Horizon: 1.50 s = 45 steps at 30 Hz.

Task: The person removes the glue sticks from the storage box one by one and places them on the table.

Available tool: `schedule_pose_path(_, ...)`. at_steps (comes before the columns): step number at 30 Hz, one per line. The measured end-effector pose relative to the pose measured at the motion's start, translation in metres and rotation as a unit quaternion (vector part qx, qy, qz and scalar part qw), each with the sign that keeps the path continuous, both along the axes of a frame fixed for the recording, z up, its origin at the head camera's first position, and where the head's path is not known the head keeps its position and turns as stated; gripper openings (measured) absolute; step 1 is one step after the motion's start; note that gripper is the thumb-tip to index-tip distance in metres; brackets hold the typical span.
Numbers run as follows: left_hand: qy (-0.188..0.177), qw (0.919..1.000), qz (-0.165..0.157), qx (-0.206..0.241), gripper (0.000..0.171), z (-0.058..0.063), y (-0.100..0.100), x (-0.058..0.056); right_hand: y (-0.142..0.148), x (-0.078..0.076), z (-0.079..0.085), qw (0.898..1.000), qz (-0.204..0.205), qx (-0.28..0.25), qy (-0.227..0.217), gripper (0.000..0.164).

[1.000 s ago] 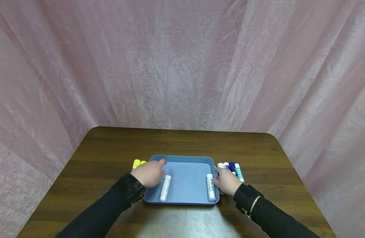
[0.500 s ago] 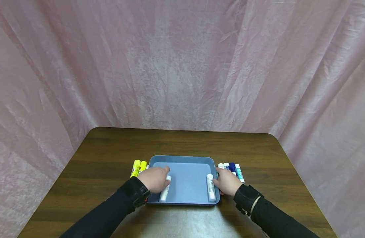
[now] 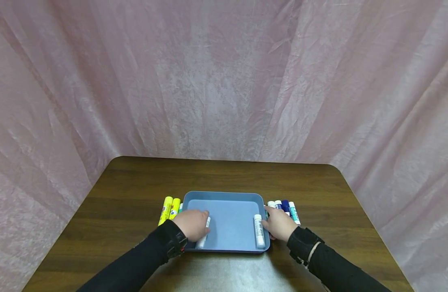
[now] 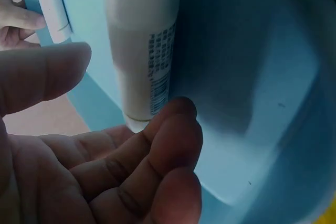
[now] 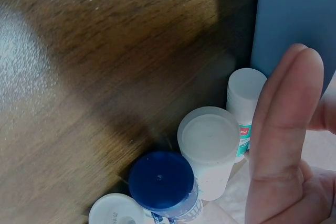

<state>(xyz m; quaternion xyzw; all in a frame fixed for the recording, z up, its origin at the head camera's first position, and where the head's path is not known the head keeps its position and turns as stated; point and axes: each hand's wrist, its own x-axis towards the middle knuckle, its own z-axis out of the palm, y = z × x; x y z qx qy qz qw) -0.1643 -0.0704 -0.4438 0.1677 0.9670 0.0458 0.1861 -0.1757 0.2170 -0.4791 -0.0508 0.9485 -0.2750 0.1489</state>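
Note:
A blue tray (image 3: 231, 227) holds two white glue sticks. My left hand (image 3: 192, 224) is over the left glue stick (image 3: 202, 240) and covers part of it. In the left wrist view its fingertips (image 4: 181, 145) overlap that glue stick's lower end, while the thumb stands apart on the other side. My right hand (image 3: 279, 224) holds the tray's right edge, thumb on the inner side and fingers along the outside. The right glue stick (image 3: 259, 232) lies just inside that edge, close to the thumb.
Two yellow glue sticks (image 3: 166, 211) lie left of the tray. To its right is a row of several white-capped and blue-capped glue sticks (image 5: 161, 180), partly behind the right hand. A brown wooden table (image 3: 224, 174) bears it all, with a pink curtain (image 3: 224, 81) behind.
My left hand has moved right and toward me, from the tray's left rim onto the left glue stick, uncovering the yellow glue sticks. The right hand has stayed in place.

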Motion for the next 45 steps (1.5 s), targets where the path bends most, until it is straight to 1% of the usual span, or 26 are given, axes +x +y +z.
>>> schedule_pose_path(3,0.001,1.0,-0.004,-0.004,0.053,-0.0047,0.0009,-0.0005,0.0004,0.0,-0.0005,1.0,0.0,-0.001,0.0,0.059)
schedule_pose_path(9,0.0,1.0,-0.003,-0.008,0.058,-0.0063,0.0018,0.0012,0.0009,-0.0002,-0.0013,1.0,0.001,0.003,0.002,0.058)
schedule_pose_path(17,0.005,1.0,-0.005,-0.004,0.058,-0.0105,0.002,0.0008,0.0011,-0.0007,0.0005,1.0,-0.003,0.007,0.002,0.058)
schedule_pose_path(22,0.0,1.0,-0.003,0.0,0.058,-0.0091,0.0014,0.0011,0.0008,-0.0006,0.0001,1.0,-0.003,0.008,0.0,0.058)
schedule_pose_path(30,-0.008,1.0,-0.002,0.003,0.057,-0.0026,0.0023,0.0018,0.0003,-0.0008,0.0005,1.0,-0.002,0.009,0.0,0.058)
schedule_pose_path(38,-0.017,0.9999,0.001,0.003,0.055,-0.002,0.0033,0.0004,0.0,-0.0005,0.002,1.0,-0.001,0.01,0.005,0.057)
schedule_pose_path(45,-0.023,0.9997,0.004,0.011,0.051,-0.0054,0.0021,-0.0012,-0.0003,-0.0021,0.003,1.0,-0.002,0.008,-0.003,0.058)
